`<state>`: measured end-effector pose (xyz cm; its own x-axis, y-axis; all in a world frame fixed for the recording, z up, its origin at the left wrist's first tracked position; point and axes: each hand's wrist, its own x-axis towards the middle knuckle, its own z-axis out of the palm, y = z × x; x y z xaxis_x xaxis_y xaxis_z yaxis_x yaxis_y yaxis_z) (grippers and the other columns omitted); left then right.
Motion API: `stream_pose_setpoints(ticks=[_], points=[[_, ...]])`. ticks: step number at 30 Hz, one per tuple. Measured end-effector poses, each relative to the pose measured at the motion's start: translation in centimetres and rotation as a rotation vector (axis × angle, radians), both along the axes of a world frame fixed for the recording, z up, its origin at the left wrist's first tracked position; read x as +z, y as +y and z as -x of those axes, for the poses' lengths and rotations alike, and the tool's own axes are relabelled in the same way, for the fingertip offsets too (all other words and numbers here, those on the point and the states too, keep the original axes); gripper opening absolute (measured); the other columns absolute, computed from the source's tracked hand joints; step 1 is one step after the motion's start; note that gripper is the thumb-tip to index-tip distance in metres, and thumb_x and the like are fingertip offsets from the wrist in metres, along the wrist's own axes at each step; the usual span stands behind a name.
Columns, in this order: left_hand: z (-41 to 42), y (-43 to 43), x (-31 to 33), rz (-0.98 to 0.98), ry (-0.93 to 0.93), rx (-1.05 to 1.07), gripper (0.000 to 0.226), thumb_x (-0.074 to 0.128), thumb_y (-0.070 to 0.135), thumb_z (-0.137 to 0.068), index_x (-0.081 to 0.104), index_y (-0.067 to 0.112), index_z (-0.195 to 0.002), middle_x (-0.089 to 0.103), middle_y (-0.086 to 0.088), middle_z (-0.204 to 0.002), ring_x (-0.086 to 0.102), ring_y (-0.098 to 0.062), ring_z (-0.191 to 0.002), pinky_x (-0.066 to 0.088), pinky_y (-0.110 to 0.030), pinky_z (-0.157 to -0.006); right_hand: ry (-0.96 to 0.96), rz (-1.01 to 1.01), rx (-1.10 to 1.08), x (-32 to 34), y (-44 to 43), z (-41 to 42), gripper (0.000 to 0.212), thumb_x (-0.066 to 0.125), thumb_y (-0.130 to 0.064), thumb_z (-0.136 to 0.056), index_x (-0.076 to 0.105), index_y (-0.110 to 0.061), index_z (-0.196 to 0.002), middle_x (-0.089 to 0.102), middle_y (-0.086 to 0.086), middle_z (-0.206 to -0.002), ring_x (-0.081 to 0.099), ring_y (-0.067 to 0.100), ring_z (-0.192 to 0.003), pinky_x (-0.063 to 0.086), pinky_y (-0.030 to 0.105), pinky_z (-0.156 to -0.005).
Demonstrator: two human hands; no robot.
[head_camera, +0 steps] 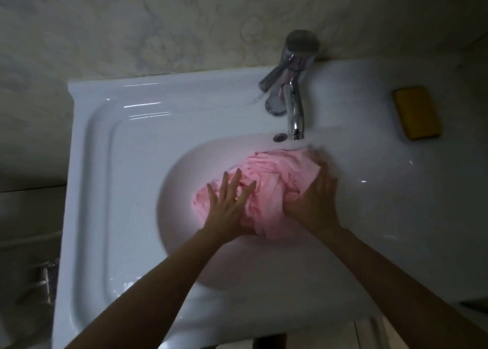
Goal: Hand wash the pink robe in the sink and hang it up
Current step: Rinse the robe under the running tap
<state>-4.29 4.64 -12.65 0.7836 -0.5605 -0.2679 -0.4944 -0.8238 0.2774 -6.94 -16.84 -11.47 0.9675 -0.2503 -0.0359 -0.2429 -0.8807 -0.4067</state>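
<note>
The pink robe (274, 179) lies bunched up in the bowl of the white sink (111, 179). My left hand (229, 206) presses flat on the robe's left side, fingers straight and spread. My right hand (317, 192) lies on the robe's right side by the bowl's rim; its fingers are blurred, and I cannot tell whether they curl round the cloth.
A chrome tap (294, 103) stands at the back of the sink, its spout over the bowl, with an overflow hole (280, 137) beside it. A yellow bar of soap (417, 112) sits on the right ledge. A patterned wall rises behind.
</note>
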Motion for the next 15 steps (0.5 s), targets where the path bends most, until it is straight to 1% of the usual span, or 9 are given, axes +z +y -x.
stream_pose_setpoints(ticks=[1, 2, 4, 5, 7, 9, 11, 14, 15], points=[[0.0, -0.3, -0.7, -0.056, -0.003, -0.057, 0.117, 0.065, 0.081, -0.047, 0.03, 0.022, -0.141, 0.021, -0.021, -0.153, 0.018, -0.046, -0.138, 0.02, -0.079, -0.094, -0.036, 0.08, 0.18, 0.2, 0.5, -0.1, 0.086, 0.054, -0.048, -0.073, 0.018, -0.021, -0.146, 0.027, 0.013, -0.149, 0.023, 0.035, -0.139, 0.009, 0.056, -0.111], [0.0, -0.6, -1.2, -0.106, -0.016, -0.099, 0.116, 0.064, 0.084, -0.043, 0.042, 0.018, -0.136, 0.028, -0.022, -0.15, 0.026, -0.047, -0.136, 0.025, -0.079, -0.09, -0.07, 0.138, 0.368, 0.1, 0.8, -0.4, 0.084, 0.051, -0.049, -0.07, 0.021, -0.028, -0.145, 0.023, 0.016, -0.152, 0.021, 0.037, -0.14, 0.01, 0.062, -0.108], [0.1, -1.4, -2.0, -0.178, -0.034, -0.162, 0.104, 0.065, 0.083, -0.04, 0.063, 0.015, -0.118, 0.034, -0.021, -0.148, 0.031, -0.045, -0.134, 0.028, -0.078, -0.09, -0.009, 0.214, 0.643, -1.4, 0.5, -0.8, 0.08, 0.047, -0.063, -0.07, 0.03, -0.036, -0.143, 0.022, 0.017, -0.155, 0.022, 0.042, -0.14, 0.013, 0.07, -0.103], [0.1, -1.7, -2.4, -0.185, -0.042, -0.175, 0.096, 0.069, 0.08, -0.04, 0.068, 0.014, -0.11, 0.035, -0.02, -0.147, 0.032, -0.044, -0.134, 0.029, -0.077, -0.091, 0.096, 0.257, 0.705, -2.6, -0.1, -0.9, 0.08, 0.045, -0.068, -0.07, 0.032, -0.037, -0.142, 0.022, 0.017, -0.155, 0.022, 0.042, -0.14, 0.013, 0.071, -0.102], [0.5, -2.0, -3.2, -0.186, -0.033, -0.145, 0.091, 0.074, 0.072, -0.047, 0.064, 0.014, -0.116, 0.033, -0.018, -0.149, 0.029, -0.042, -0.136, 0.029, -0.075, -0.092, 0.222, 0.295, 0.731, -4.6, -1.3, -1.0, 0.081, 0.044, -0.07, -0.073, 0.03, -0.035, -0.145, 0.019, 0.014, -0.156, 0.022, 0.038, -0.142, 0.012, 0.069, -0.107], [0.9, -2.4, -4.0, -0.168, -0.069, -0.097, 0.083, 0.072, 0.06, -0.063, 0.051, 0.016, -0.13, 0.026, -0.015, -0.153, 0.02, -0.04, -0.14, 0.027, -0.073, -0.097, 0.247, 0.216, 0.723, -5.7, -1.6, -1.0, 0.079, 0.042, -0.066, -0.079, 0.026, -0.031, -0.148, 0.016, 0.01, -0.157, 0.024, 0.032, -0.142, 0.012, 0.063, -0.11], [1.2, -2.7, -4.7, -0.149, -0.111, -0.06, 0.074, 0.066, 0.049, -0.073, 0.04, 0.02, -0.136, 0.021, -0.013, -0.155, 0.016, -0.04, -0.142, 0.023, -0.073, -0.1, 0.219, 0.087, 0.726, -6.6, -1.7, -0.5, 0.075, 0.04, -0.06, -0.084, 0.022, -0.026, -0.149, 0.014, 0.01, -0.158, 0.022, 0.028, -0.143, 0.018, 0.052, -0.112], [1.8, -2.7, -5.3, -0.131, -0.133, -0.031, 0.079, 0.069, 0.04, -0.073, 0.031, 0.023, -0.14, 0.019, -0.013, -0.156, 0.015, -0.04, -0.142, 0.021, -0.074, -0.1, 0.138, -0.005, 0.678, -7.7, -1.7, -0.4, 0.068, 0.038, -0.05, -0.089, 0.021, -0.022, -0.149, 0.01, 0.009, -0.158, 0.007, 0.023, -0.146, 0.008, 0.038, -0.117], [1.9, -2.8, -5.2, -0.145, -0.124, -0.019, 0.084, 0.074, 0.038, -0.07, 0.031, 0.023, -0.141, 0.02, -0.013, -0.155, 0.016, -0.04, -0.142, 0.023, -0.073, -0.099, 0.094, 0.022, 0.624, -7.2, -1.3, -0.7, 0.064, 0.036, -0.048, -0.091, 0.025, -0.021, -0.147, 0.015, 0.009, -0.157, 0.011, 0.022, -0.145, 0.008, 0.036, -0.118]])
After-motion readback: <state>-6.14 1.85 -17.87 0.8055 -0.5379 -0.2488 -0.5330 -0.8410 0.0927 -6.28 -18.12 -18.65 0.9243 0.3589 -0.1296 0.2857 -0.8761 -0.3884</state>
